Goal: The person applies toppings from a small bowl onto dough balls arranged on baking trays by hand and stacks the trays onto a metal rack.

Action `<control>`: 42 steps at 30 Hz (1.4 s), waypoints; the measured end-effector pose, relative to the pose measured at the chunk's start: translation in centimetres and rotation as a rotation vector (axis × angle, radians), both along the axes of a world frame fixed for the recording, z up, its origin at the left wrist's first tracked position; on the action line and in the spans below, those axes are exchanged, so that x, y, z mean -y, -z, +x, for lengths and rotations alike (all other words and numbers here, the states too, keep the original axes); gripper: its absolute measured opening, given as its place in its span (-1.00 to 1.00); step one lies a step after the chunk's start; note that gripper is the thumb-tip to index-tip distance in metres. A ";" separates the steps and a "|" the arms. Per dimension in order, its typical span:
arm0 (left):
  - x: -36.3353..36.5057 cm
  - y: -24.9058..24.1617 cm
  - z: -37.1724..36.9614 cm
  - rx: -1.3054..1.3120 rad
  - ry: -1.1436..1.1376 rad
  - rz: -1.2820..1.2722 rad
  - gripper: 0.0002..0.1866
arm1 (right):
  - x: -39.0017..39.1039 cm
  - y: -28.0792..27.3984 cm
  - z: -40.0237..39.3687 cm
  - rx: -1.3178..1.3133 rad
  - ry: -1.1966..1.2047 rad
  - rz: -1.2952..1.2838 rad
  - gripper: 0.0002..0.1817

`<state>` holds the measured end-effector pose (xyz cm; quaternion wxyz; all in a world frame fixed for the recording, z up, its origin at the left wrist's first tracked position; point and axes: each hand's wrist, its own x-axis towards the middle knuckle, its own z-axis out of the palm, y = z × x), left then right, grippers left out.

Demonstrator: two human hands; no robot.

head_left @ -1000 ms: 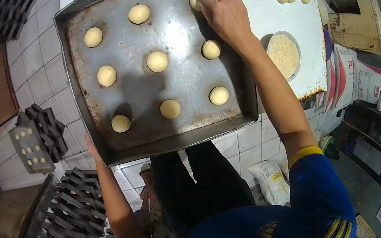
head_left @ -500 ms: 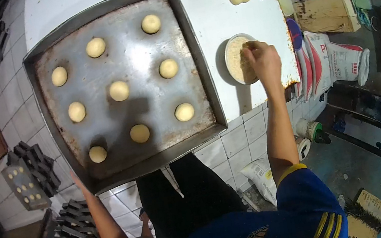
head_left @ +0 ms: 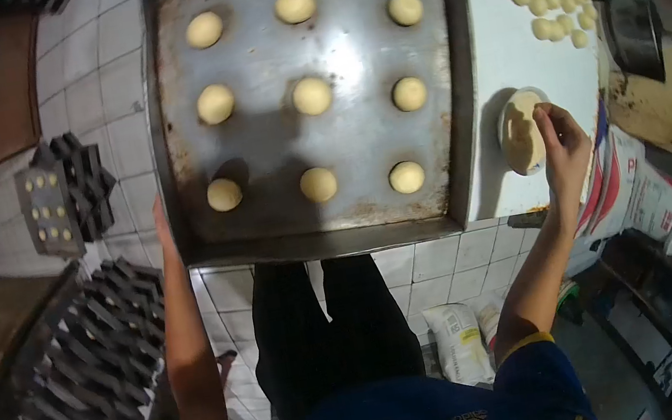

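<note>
The left hand [head_left: 162, 224] is mostly hidden by the big tray [head_left: 259, 59]; I cannot tell how open it is. Nine dough balls [head_left: 312, 96] sit inside in three rows. Then, over a small bowl [head_left: 523, 136], the right hand [head_left: 565, 145] pinches; I cannot tell if it holds anything.

Both forearms [head_left: 186, 330] extend forward, right grip [head_left: 567, 145] curled, left grip [head_left: 161, 223] mostly hidden.

head view | from above | faces forward and down | tray [head_left: 324, 245] close below
</note>
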<state>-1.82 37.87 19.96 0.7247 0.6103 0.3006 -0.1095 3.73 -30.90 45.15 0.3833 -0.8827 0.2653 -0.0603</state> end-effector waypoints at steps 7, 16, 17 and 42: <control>4.5 -4.5 2.2 0.214 0.086 -0.477 -0.49 | -17.2 1.5 4.6 0.000 -0.497 0.124 -0.77; 7.3 -7.6 2.8 0.160 -0.005 -0.168 -0.56 | -22.9 7.1 8.8 0.223 -0.871 -0.406 -0.80; 7.6 -8.1 3.2 0.165 0.017 -0.165 -0.57 | -22.9 7.4 8.7 0.210 -0.902 -0.456 -0.79; 6.6 -22.1 19.5 0.619 0.288 0.724 -0.59 | 13.4 -23.6 -27.5 0.439 0.679 -0.402 -0.28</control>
